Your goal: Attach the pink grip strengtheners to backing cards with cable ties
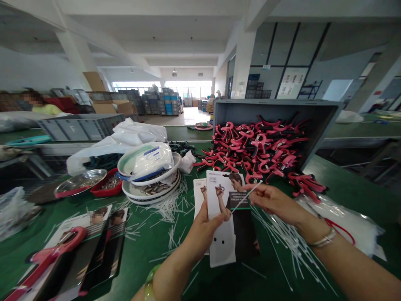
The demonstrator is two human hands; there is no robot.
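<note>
My left hand (203, 228) pinches a printed packaging card (221, 238) between thumb and fingers and holds it upright over the green table. A second white card (199, 190) shows partly behind it. My right hand (275, 202) has thumb and fingers closed on a thin white cable tie (246, 196), which slants across the card's front. Below that hand lies a loose heap of white cable ties (291, 242). At the lower left, a pink and black hand grip (59, 251) lies on its card, with further carded ones beside it.
A tilted grey crate (322, 125) spills pink hand grips (260, 146) at the back right. Stacked plates (150, 167), a metal bowl (81, 182) and a red tray (108, 184) stand left. A plastic bag (344, 217) lies right. Another person (44, 102) is at far left.
</note>
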